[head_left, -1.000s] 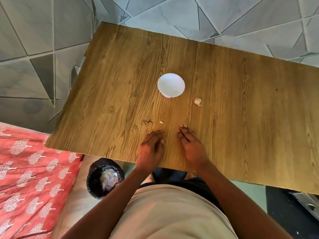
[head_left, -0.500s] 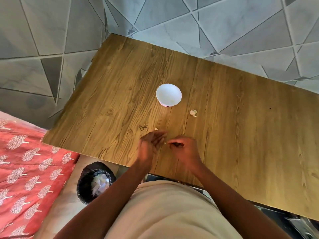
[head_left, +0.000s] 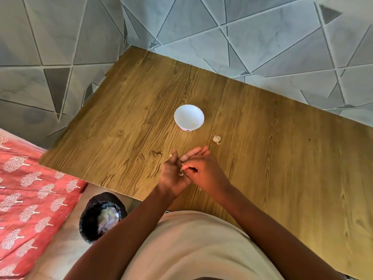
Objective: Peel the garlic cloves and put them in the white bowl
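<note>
Two containers are in view, and the nearer is a round black-lined waste bin (head_left: 103,217) standing on the pale floor below the table's near edge, to the left of the person's cream-coloured shirt (head_left: 193,245); it holds a heap of pale, papery scraps. Beside the bin lies one red cloth printed with small white trees (head_left: 30,195). Above the near part of the wood-grain table (head_left: 282,168) the two hands meet. The left hand (head_left: 175,172) is turned palm up with its fingers stretched loosely forward and relaxed, cradling rather than clenching. The right hand (head_left: 205,172) lies against it with fingers curled in, the fingertips pinching at something small and pale over the left palm; a whitish fleck shows there, but it is too small to tell whether it is a garlic clove or only skin. One tiny pale flake (head_left: 171,155) lies on the table just past the left fingertips. Farther on, to the right, lies one small whitish garlic piece (head_left: 216,139), lumpy and papery-looking with a faint greenish tinge, alone on the wood and near the bowl without touching it. Beyond it stands the single small white round bowl (head_left: 189,117) with a scalloped rim, upright near the table's middle; its inside looks white with a faint yellowish patch, and whether any cloves lie in it cannot be told. Grey, triangle-patterned tiles (head_left: 262,37) lie past the table's far edge.
</note>
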Demonstrator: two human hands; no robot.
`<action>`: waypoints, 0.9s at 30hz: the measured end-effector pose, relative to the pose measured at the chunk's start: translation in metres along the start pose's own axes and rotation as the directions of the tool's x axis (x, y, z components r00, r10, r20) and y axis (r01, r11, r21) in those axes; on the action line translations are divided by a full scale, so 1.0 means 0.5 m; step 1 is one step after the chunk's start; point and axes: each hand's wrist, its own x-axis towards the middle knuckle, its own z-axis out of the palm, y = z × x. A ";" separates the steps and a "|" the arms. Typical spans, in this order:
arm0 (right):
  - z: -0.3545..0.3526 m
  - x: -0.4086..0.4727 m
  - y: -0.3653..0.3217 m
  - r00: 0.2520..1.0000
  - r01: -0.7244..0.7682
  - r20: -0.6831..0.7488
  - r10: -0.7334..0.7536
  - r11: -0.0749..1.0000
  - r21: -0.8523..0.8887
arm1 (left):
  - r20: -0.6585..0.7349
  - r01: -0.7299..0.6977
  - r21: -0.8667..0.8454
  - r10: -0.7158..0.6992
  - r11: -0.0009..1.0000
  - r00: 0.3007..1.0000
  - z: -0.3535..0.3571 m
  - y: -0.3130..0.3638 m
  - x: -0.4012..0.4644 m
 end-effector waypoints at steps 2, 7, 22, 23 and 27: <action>-0.001 0.007 0.009 0.999 -0.033 -0.021 0.032 0.999 -0.036 | 0.080 0.061 -0.102 -0.053 0.993 0.995 -0.005 -0.001 0.001; -0.009 0.006 0.003 0.996 -0.075 -0.046 0.077 0.996 0.041 | 0.059 0.056 -0.057 -0.053 0.997 0.997 -0.004 -0.008 0.003; -0.003 0.012 -0.004 0.995 -0.099 0.006 0.099 0.994 0.037 | 0.040 0.058 -0.038 -0.056 0.998 0.998 -0.055 -0.010 0.035; -0.003 0.011 -0.003 0.996 -0.089 -0.008 0.090 0.994 0.056 | 0.035 0.062 -0.045 -0.060 0.997 0.998 -0.057 -0.012 0.032; -0.013 -0.003 0.007 0.993 -0.096 -0.046 0.104 0.983 0.153 | 0.041 0.050 -0.035 -0.048 0.998 0.998 -0.059 -0.011 0.025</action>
